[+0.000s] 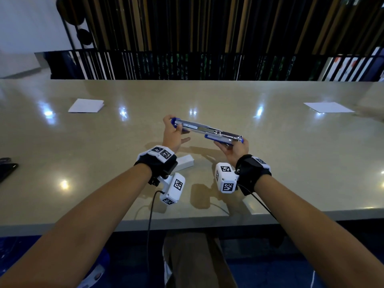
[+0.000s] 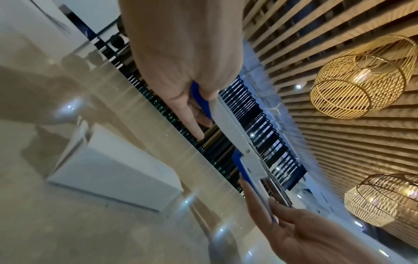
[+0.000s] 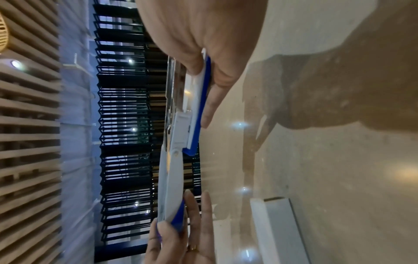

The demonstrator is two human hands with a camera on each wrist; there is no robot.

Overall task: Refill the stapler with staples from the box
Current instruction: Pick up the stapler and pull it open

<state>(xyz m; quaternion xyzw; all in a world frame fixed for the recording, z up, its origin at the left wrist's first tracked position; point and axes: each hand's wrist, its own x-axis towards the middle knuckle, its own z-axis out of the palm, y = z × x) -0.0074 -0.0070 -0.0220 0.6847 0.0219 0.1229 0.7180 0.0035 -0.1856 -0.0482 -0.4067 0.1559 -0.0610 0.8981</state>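
Beige glossy table [image 1: 270, 163] sat under the grip. White folded paper [image 1: 86, 105] lay far-left of the grip, another white sheet [image 1: 328, 107] far-right, both well apart from it. Dark object [image 1: 7, 167] at the left table edge, unclear what. Black slatted railing [image 1: 187, 65] beyond the table. Two wicker lamps [image 2: 361, 76] overhead.

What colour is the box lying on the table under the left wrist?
White, plain on the faces shown. The box shows best in the left wrist view.
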